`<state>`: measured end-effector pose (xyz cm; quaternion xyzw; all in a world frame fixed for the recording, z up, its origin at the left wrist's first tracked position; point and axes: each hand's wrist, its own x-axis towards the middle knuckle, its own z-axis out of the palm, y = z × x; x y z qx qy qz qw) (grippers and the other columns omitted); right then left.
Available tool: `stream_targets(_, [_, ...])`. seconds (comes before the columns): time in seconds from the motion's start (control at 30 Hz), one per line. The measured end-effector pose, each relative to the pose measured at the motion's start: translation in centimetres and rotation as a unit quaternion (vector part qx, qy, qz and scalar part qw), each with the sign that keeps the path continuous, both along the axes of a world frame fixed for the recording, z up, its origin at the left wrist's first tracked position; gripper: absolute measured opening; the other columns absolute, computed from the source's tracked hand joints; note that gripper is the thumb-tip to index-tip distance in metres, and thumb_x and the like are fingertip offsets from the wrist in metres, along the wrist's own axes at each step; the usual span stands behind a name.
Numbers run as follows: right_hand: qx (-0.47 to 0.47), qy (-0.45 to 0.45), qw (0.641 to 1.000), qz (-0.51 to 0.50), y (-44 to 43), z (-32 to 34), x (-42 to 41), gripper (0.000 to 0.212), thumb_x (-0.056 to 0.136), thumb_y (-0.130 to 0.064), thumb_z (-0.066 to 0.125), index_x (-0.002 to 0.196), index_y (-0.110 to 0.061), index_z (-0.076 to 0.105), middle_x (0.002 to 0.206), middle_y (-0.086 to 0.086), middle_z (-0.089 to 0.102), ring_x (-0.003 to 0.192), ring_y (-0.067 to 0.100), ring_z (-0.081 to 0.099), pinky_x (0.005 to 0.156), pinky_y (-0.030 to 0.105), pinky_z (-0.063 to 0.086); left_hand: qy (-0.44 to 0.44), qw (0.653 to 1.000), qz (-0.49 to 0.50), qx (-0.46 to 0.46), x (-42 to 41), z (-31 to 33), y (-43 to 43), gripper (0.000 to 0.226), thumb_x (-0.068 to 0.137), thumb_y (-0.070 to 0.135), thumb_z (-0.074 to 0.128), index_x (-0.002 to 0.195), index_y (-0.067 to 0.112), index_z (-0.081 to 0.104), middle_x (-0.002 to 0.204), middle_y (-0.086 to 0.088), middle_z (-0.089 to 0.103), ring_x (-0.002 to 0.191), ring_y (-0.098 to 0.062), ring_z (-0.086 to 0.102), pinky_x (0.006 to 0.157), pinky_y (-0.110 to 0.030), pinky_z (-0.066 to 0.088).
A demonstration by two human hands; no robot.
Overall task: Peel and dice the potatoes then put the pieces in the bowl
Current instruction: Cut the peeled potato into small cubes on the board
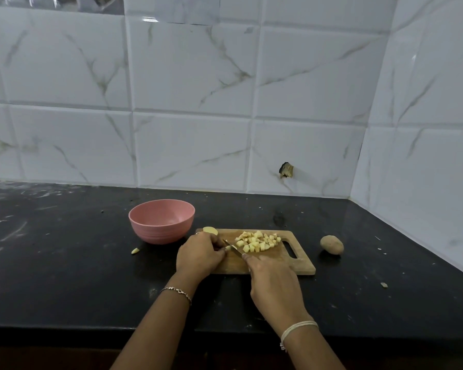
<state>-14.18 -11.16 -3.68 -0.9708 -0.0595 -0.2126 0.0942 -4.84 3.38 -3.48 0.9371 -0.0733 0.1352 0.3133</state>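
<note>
A wooden cutting board [302, 265] lies on the black counter. A pile of diced potato [257, 242] sits on its far half. My left hand [199, 255] holds a small potato piece [227, 248] against the board, mostly hidden under the fingers. My right hand [273, 279] grips a knife [234, 249], its blade angled toward that piece. A peeled potato chunk [210, 230] rests at the board's far left corner. An empty pink bowl [161, 222] stands left of the board. A whole unpeeled potato [331, 244] lies to the right.
A stray potato bit [135, 251] lies on the counter [64, 263] left of the board, another scrap [383, 284] at the right. Marble-tiled walls close the back and the right side. The counter's front edge runs just below my wrists.
</note>
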Motion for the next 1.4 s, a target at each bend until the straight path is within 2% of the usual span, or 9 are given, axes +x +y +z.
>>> stream_targets(0.17, [-0.023,-0.001,1.0,-0.017,0.6,0.3,-0.3,0.047,0.101,-0.014,0.042,0.146,-0.025,0.037,0.118,0.0,0.058,0.1,0.017,0.058,0.082,0.03,0.048,-0.022,1.0,-0.001,0.012,0.2,-0.2,0.0,0.016,0.085,0.041,0.069,0.096,0.03,0.075,0.097,0.012,0.07,0.094,-0.009,0.063,0.082,-0.031,0.052])
stream_targets(0.3, [-0.026,0.003,0.999,-0.047,1.0,0.3,-0.7,0.042,0.101,-0.011,0.042,0.141,-0.022,0.039,0.119,0.003,0.054,0.101,0.019,0.057,0.077,0.028,0.045,-0.03,0.999,0.013,0.019,0.2,-0.4,-0.1,0.02,0.084,0.045,0.069,0.094,0.029,0.074,0.094,0.01,0.07,0.09,-0.011,0.064,0.077,-0.031,0.053])
stream_targets(0.4, [-0.001,-0.002,0.998,-0.067,0.8,0.2,-1.1,0.046,0.101,-0.011,0.042,0.145,-0.024,0.035,0.12,0.001,0.052,0.103,0.017,0.056,0.075,0.027,0.043,-0.041,0.998,0.023,0.031,0.1,-0.3,-0.2,0.021,0.085,0.046,0.068,0.092,0.027,0.073,0.093,0.008,0.069,0.09,-0.013,0.064,0.074,-0.029,0.051])
stream_targets(0.53, [0.016,-0.014,0.999,-0.041,1.0,-0.1,-1.5,0.052,0.102,-0.016,0.04,0.151,-0.03,0.027,0.117,-0.003,0.052,0.098,0.013,0.055,0.075,0.026,0.044,-0.061,0.997,0.029,0.044,0.0,-0.2,-0.5,0.015,0.085,0.04,0.067,0.093,0.029,0.074,0.097,0.009,0.069,0.091,-0.013,0.064,0.072,-0.027,0.049])
stream_targets(0.73, [0.027,-0.012,0.999,-0.031,0.9,0.0,-1.4,0.049,0.103,-0.018,0.04,0.149,-0.031,0.031,0.117,-0.005,0.054,0.099,0.013,0.056,0.075,0.025,0.043,-0.047,0.998,0.025,0.02,0.0,-0.1,-0.7,0.011,0.085,0.036,0.068,0.091,0.03,0.075,0.09,0.011,0.068,0.088,-0.011,0.064,0.068,-0.025,0.046])
stream_targets(0.87, [0.022,-0.015,0.999,-0.023,0.9,-0.1,-1.2,0.048,0.102,-0.018,0.04,0.148,-0.031,0.033,0.112,-0.006,0.055,0.092,0.011,0.056,0.074,0.026,0.047,-0.029,0.999,0.02,0.011,0.2,-0.1,-0.6,0.011,0.085,0.036,0.067,0.092,0.031,0.075,0.095,0.012,0.068,0.089,-0.011,0.064,0.069,-0.026,0.048])
stream_targets(1.1, [-0.005,0.003,1.0,-0.018,1.2,0.2,-0.9,0.05,0.101,-0.012,0.042,0.149,-0.025,0.032,0.116,0.0,0.055,0.097,0.017,0.057,0.077,0.029,0.047,-0.029,0.999,0.023,0.005,0.1,-0.1,-0.6,0.01,0.085,0.038,0.069,0.087,0.03,0.074,0.095,0.014,0.066,0.092,-0.011,0.063,0.069,-0.025,0.045])
stream_targets(1.23, [-0.03,0.011,0.999,-0.012,2.0,0.8,-0.7,0.039,0.101,-0.011,0.042,0.139,-0.021,0.043,0.114,0.003,0.056,0.097,0.019,0.058,0.075,0.029,0.043,-0.028,0.999,0.016,-0.007,0.1,-0.2,-0.6,0.012,0.084,0.038,0.07,0.088,0.028,0.075,0.091,0.013,0.067,0.09,-0.01,0.064,0.069,-0.025,0.047])
stream_targets(1.4, [0.013,0.004,0.998,-0.058,1.9,0.4,-1.0,0.04,0.101,-0.013,0.043,0.138,-0.025,0.04,0.115,0.0,0.053,0.096,0.017,0.057,0.075,0.028,0.046,-0.031,0.999,0.016,-0.011,0.0,-0.2,-0.5,0.013,0.081,0.034,0.069,0.089,0.026,0.076,0.089,0.007,0.072,0.086,-0.011,0.065,0.072,-0.025,0.05])
